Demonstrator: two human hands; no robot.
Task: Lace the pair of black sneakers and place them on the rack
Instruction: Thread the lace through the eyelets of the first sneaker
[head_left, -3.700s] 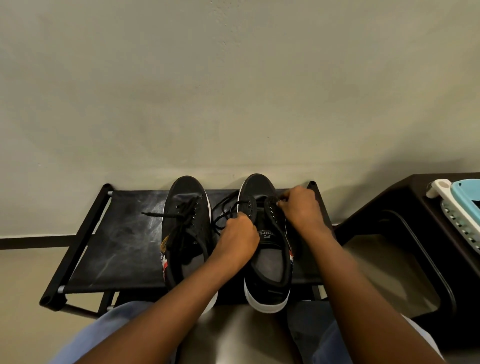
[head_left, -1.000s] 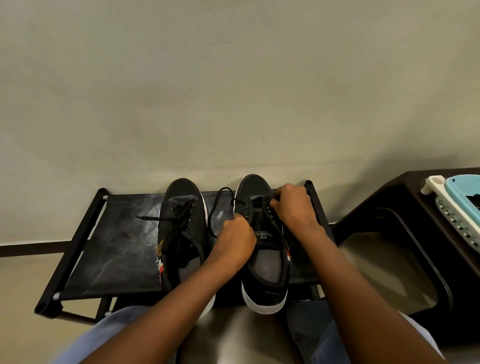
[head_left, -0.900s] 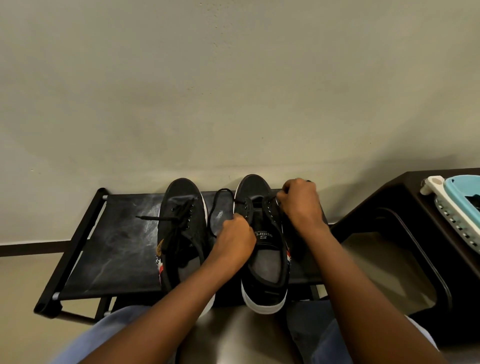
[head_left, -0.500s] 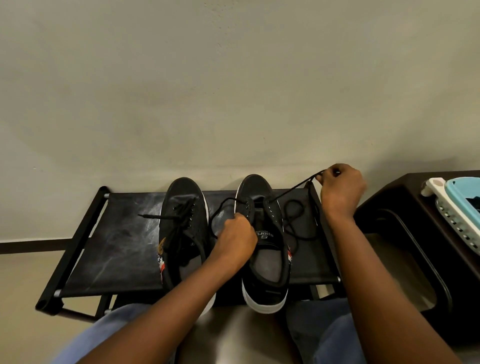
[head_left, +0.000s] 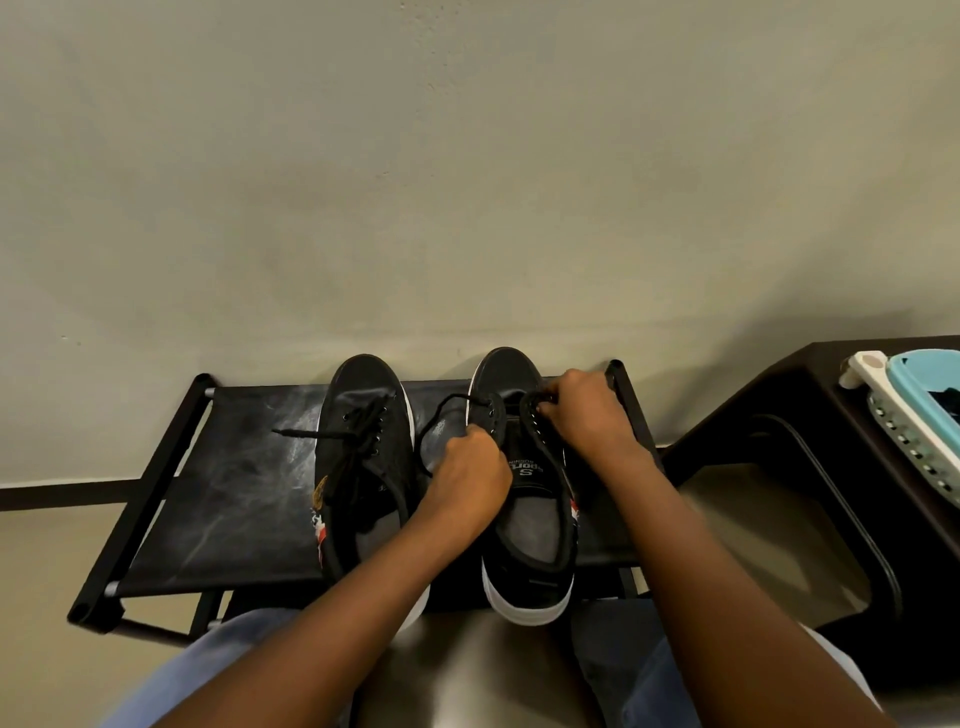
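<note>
sneakers sit side by side on the rack (head_left: 223, 499), toes at its back edge; left hand (head_left: 470, 480) and right hand (head_left: 584, 410) each pinch the right sneaker (head_left: 524, 525)'s lace (head_left: 441, 410).

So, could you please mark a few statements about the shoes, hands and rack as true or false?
1. Both sneakers stand on the rack. True.
2. The left hand rests on the left sneaker. False: it holds the lace at the right sneaker.
3. The right hand works at the right sneaker's eyelets. True.
4. The sneakers' toes point toward the person. False: they point to the wall.
5. The left sneaker has no lace. False: it is laced.
</note>
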